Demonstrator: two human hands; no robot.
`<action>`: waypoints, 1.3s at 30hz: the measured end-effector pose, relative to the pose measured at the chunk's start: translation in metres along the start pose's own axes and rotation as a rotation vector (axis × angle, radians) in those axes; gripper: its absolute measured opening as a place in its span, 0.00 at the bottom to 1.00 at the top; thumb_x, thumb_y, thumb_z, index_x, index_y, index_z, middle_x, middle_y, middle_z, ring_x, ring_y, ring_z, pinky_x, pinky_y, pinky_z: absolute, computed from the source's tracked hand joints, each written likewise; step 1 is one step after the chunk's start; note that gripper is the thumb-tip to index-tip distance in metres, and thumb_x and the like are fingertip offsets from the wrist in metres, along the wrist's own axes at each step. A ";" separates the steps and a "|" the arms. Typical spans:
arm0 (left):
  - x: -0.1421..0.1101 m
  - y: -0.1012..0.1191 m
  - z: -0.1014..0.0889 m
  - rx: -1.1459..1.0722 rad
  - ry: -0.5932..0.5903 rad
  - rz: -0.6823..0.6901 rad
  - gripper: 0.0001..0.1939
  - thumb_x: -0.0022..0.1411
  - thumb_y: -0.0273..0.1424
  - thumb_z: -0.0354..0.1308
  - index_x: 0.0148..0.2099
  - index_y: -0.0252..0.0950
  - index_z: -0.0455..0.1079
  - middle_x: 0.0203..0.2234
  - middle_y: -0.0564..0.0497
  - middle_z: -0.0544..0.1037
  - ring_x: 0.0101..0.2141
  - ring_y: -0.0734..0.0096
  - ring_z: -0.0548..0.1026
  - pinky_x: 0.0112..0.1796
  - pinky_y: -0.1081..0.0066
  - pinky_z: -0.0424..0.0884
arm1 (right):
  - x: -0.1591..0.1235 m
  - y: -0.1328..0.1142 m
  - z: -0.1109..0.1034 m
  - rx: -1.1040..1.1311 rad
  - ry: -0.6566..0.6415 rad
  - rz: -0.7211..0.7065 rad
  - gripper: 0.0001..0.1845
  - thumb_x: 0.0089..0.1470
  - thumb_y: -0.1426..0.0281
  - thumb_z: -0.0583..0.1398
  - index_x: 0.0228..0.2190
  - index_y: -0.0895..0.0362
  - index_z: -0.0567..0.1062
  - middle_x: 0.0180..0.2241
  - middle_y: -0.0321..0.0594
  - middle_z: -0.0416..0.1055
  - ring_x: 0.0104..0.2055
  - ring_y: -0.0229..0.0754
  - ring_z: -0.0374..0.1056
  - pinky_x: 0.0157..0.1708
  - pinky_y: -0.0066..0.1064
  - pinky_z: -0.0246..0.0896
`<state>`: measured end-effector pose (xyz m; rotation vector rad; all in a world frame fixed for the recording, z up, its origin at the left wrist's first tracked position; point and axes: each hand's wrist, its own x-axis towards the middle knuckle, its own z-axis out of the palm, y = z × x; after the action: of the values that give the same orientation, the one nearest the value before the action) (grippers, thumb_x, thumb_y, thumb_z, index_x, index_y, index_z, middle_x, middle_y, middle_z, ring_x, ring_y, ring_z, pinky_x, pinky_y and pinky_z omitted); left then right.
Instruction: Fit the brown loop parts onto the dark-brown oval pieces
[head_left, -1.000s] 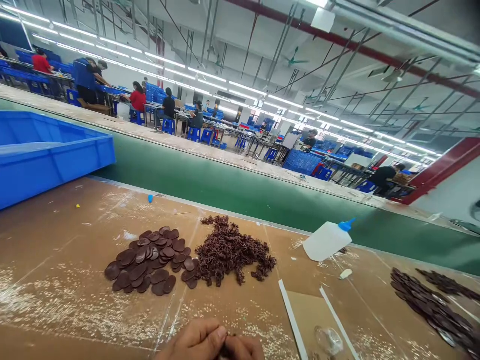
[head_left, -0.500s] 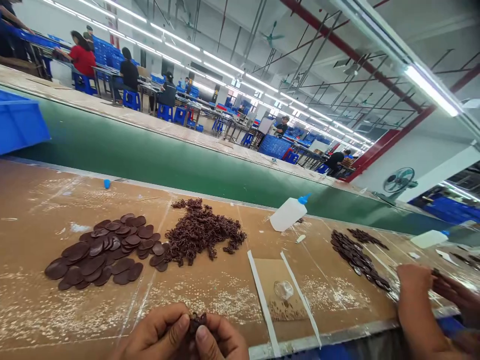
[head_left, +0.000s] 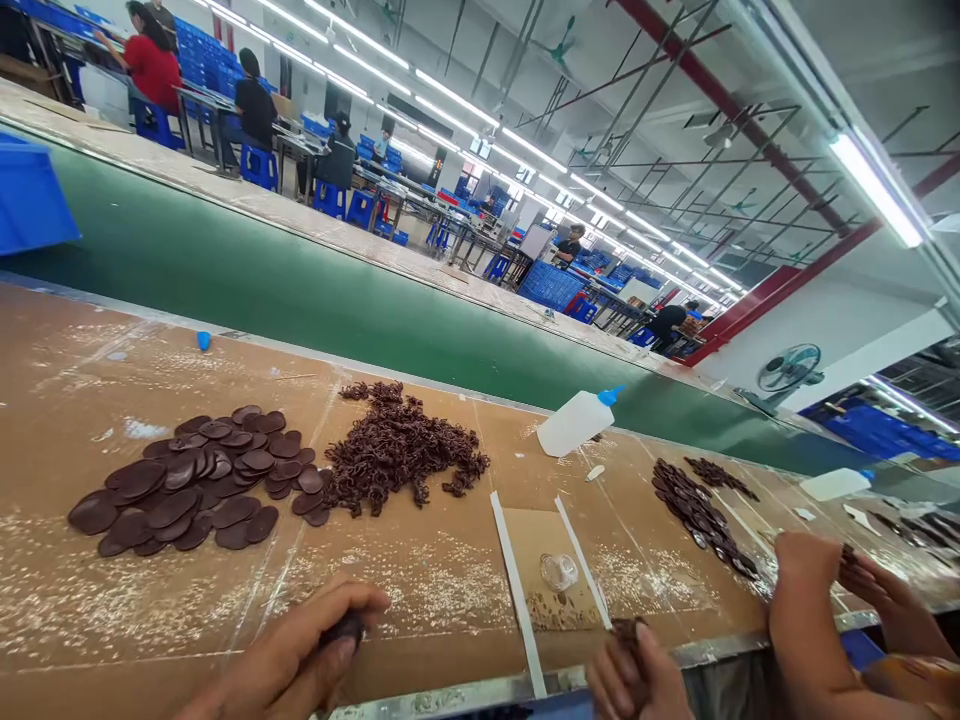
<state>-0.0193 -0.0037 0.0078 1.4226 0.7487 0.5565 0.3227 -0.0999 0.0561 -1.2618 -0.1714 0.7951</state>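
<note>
My left hand (head_left: pixel 300 645) is closed around a dark brown piece (head_left: pixel 346 628), mostly hidden between thumb and fingers. Farther right, at the table's front edge, my right hand (head_left: pixel 637 675) is curled with its fingertips around a small dark brown curly piece (head_left: pixel 627 630). Ahead of the left hand lies a spread pile of flat, dark brown oval discs (head_left: pixel 187 485). Touching that pile on its right is a heap of dark brown curly pieces (head_left: pixel 409 450). Between the hands, a small clear dish (head_left: pixel 559 572) rests on a cardboard pad (head_left: pixel 529 530) edged with white tape strips.
A white squeeze bottle (head_left: pixel 576 424) with a blue tip stands tilted in view behind the pad. At the right, a co-worker's hand (head_left: pixel 810 555) works near another disc pile (head_left: pixel 701 515). A blue cap (head_left: pixel 203 341) and a blue bin (head_left: pixel 34 195) are at left; a green belt (head_left: pixel 337 285) runs behind.
My hands were together, pinching a dark brown piece; now they are apart. The right hand has moved right, past the taped pad, and the left slightly left. The view has shifted slightly.
</note>
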 end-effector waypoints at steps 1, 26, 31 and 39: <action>0.001 -0.001 0.001 -0.039 0.010 0.011 0.26 0.72 0.56 0.52 0.65 0.54 0.69 0.53 0.48 0.77 0.38 0.64 0.77 0.45 0.67 0.76 | 0.010 -0.007 -0.007 -0.009 0.032 -0.021 0.30 0.33 0.55 0.79 0.18 0.54 0.66 0.16 0.24 0.55 0.14 0.28 0.48 0.11 0.23 0.48; 0.007 0.036 0.010 0.147 -0.053 0.063 0.07 0.69 0.33 0.59 0.37 0.39 0.76 0.33 0.52 0.75 0.36 0.67 0.74 0.37 0.72 0.66 | 0.051 -0.004 0.012 -0.217 -0.023 -0.058 0.26 0.32 0.64 0.78 0.21 0.56 0.66 0.17 0.23 0.54 0.16 0.27 0.49 0.11 0.19 0.45; 0.004 0.034 0.010 0.181 -0.064 0.072 0.06 0.70 0.30 0.57 0.39 0.38 0.75 0.35 0.53 0.74 0.38 0.69 0.73 0.39 0.71 0.66 | 0.051 -0.004 0.014 -0.231 -0.001 -0.078 0.26 0.32 0.65 0.78 0.21 0.55 0.66 0.17 0.24 0.54 0.16 0.28 0.49 0.11 0.19 0.46; 0.004 0.038 0.009 0.199 -0.069 0.062 0.06 0.70 0.29 0.58 0.39 0.39 0.74 0.36 0.54 0.75 0.38 0.69 0.73 0.40 0.72 0.67 | 0.051 -0.002 0.015 -0.241 0.006 -0.072 0.27 0.31 0.65 0.79 0.21 0.55 0.66 0.17 0.23 0.53 0.16 0.27 0.49 0.11 0.19 0.45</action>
<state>-0.0065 -0.0040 0.0444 1.6458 0.7221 0.4878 0.3533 -0.0567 0.0475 -1.4759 -0.3135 0.7241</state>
